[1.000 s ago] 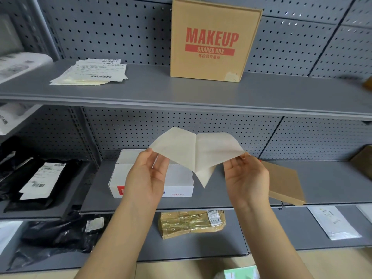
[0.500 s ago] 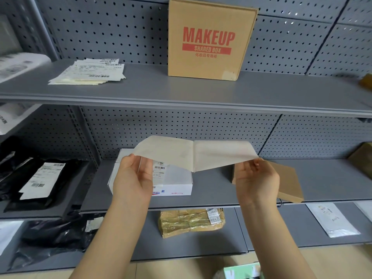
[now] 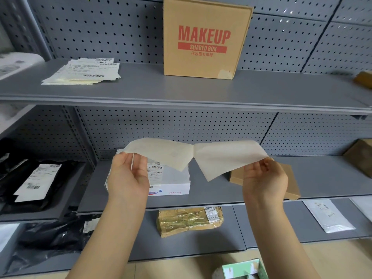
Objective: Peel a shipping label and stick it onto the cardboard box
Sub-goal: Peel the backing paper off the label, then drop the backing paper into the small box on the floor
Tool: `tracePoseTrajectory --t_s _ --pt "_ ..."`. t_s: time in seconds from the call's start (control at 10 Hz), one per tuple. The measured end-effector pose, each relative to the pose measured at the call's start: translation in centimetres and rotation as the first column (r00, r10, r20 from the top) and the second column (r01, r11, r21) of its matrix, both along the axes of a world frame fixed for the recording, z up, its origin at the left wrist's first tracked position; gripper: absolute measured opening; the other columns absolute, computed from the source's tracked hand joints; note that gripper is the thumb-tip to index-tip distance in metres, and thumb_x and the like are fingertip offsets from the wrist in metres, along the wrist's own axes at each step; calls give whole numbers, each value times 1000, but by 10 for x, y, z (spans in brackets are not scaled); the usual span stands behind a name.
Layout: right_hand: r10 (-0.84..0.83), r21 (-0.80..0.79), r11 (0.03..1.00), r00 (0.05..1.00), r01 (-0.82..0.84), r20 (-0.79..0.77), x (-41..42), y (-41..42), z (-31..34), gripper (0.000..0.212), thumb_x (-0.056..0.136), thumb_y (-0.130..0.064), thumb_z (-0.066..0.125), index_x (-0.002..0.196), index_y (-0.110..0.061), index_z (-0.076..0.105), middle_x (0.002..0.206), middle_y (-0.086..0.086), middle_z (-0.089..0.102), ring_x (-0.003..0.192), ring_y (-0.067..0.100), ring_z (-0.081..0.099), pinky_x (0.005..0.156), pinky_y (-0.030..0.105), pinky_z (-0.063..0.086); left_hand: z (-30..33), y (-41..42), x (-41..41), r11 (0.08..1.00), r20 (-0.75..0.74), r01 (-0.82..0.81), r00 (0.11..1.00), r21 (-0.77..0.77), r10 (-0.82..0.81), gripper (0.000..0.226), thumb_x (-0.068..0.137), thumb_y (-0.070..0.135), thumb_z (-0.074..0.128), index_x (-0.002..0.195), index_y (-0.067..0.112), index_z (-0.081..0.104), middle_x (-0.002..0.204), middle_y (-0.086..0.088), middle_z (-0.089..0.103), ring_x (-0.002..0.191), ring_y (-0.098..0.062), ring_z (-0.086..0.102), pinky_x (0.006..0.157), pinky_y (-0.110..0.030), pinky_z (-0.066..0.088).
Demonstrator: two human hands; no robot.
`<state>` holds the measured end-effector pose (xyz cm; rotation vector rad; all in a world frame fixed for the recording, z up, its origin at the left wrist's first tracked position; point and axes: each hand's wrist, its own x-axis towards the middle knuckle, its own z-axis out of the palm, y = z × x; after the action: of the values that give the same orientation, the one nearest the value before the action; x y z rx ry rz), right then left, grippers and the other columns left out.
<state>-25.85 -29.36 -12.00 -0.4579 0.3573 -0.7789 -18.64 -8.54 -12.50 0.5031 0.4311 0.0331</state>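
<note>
Two big grey shelves are taking up most of the view here, and the top shelf [image 3: 181, 91] is carrying the cardboard box [image 3: 203, 39], which is standing upright toward the back edge, roughly mid-length, with its printed face looking out at the person. Over near the left end of that same shelf a stack of spare labels [image 3: 82, 71] is lying flat. The middle shelf [image 3: 322, 178] is holding a white carton [image 3: 171, 178] and a flat brown mailer [image 3: 289, 178], both partly hidden behind the hands. Now the actual business: the shipping label [image 3: 163, 152] and its backing sheet [image 3: 227, 158] are being pulled apart in mid-air, still joined at a seam in the middle, so the long axis is running left to right. The left hand [image 3: 128, 176] is pinching the left end between thumb and fingers, and the right hand [image 3: 263, 178] is gripping the right end the same way. Honestly can't tell for sure which half is sticker and which is liner. What matters next, I reckon: the box is sitting straight up and away from both hands, slightly closer to the right one, so whichever hand ends up with the sticky piece is going to be reaching up and forward to it.
</note>
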Motion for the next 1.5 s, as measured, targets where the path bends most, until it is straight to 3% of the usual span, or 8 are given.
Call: tracePoseTrajectory --t_s 0.2,0.5,0.8,0.9,1.1,1.2,1.3,1.5 --pt "-79 -8 997 997 79 3 -12 -13 -3 36 90 5 30 65 -11 49 62 -3 59 72 13 64 73 20 56 -5 -10 5 999 -12 -31 999 22 32 8 91 12 49 86 9 55 90 -2 57 86 -14 62 78 -29 58" --pt "-272 -20 962 960 271 -68 -50 -49 -19 52 88 6 31 51 -13 62 64 -1 66 69 13 69 68 19 56 -24 -47 12 995 21 98 995 15 -99 31 87 8 46 60 17 34 55 4 30 51 -15 31 72 -23 54" --pt "-442 -66 897 871 438 -214 -91 -83 -69 27 80 1 37 59 -16 40 62 -3 47 66 9 58 66 16 51 -54 -122 -22 920 -120 381 921 85 -371 24 90 11 52 67 13 52 67 -1 48 66 -17 49 86 -34 56" --pt "-447 -179 894 778 412 -442 -108 -91 -96 14 83 -13 50 74 -23 53 74 4 52 72 20 51 63 11 46 -63 -140 -31 877 -114 475 878 77 -466 16 92 11 52 76 11 53 75 -5 53 75 -20 54 87 -34 55" --pt "-493 -117 860 749 497 -442 -126 -97 -142 15 86 -14 47 91 -19 60 88 -20 55 89 -8 53 76 3 44 -87 -168 -40 791 -111 608 793 71 -599 8 94 10 50 92 9 58 95 -10 62 97 -24 61 90 -36 54" --pt "-408 -210 904 605 373 -684 -136 -84 -164 29 93 -25 41 100 -50 53 90 -32 30 84 -26 34 84 2 27 -108 -187 -40 745 -79 663 748 71 -659 10 94 11 50 93 8 59 95 -10 63 95 -22 63 83 -33 57" --pt "-457 -179 866 594 466 -663 -144 -104 -214 31 94 -10 39 94 -40 50 99 -17 45 85 -29 41 69 -6 30 -124 -205 -39 692 -60 716 698 95 -714 11 95 11 48 97 7 57 92 -10 64 92 -20 64 81 -32 58" --pt "-493 -248 808 383 535 -782 -141 -118 -302 17 94 -12 41 78 -14 47 81 -1 57 77 5 59 73 18 48 -167 -237 -45 573 40 803 575 161 -817 13 95 13 50 104 5 54 86 -7 62 85 -16 63 85 -34 57"
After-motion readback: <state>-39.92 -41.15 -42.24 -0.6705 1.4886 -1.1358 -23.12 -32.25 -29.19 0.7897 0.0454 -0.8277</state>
